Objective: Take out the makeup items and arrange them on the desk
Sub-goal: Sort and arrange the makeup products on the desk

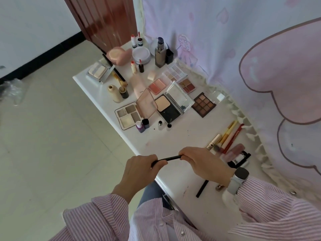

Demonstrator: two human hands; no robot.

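Note:
My left hand (139,168) and my right hand (202,162) each grip one end of a thin black makeup pencil (171,158), held level over the near edge of the white desk (175,140). Several makeup items are spread on the desk: a brown eyeshadow palette (204,104), an open powder compact (171,106), a grey contour palette (127,115), a blush palette (157,86) and a dark foundation bottle (160,54). A row of pencils and tubes (229,136) lies right of my right hand.
A black stick (202,188) lies on the desk under my right wrist. A pink-and-lilac curtain (243,49) hangs along the desk's right side. A brown door (104,20) stands behind the desk. Tiled floor (52,136) spreads to the left.

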